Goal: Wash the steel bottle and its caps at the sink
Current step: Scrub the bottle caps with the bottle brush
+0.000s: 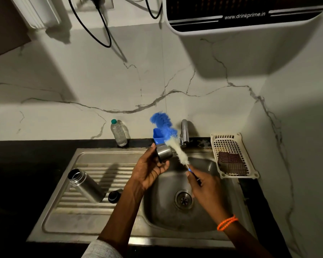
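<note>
Over a steel sink, the left hand grips a small steel cap, fingers curled round it, above the basin's far edge. The right hand grasps the handle of a bottle brush, whose long axis slants up and away to the left, blue tip beside the tap. The open steel bottle lies tilted on the draining board, mouth pointing up-left, with a black cap just beside its base.

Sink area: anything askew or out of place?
Only the steel bottle: it lies tipped on the drainboard, open, with a black cap loose beside it. The left hand holds the steel cap; the right holds the brush.
</note>
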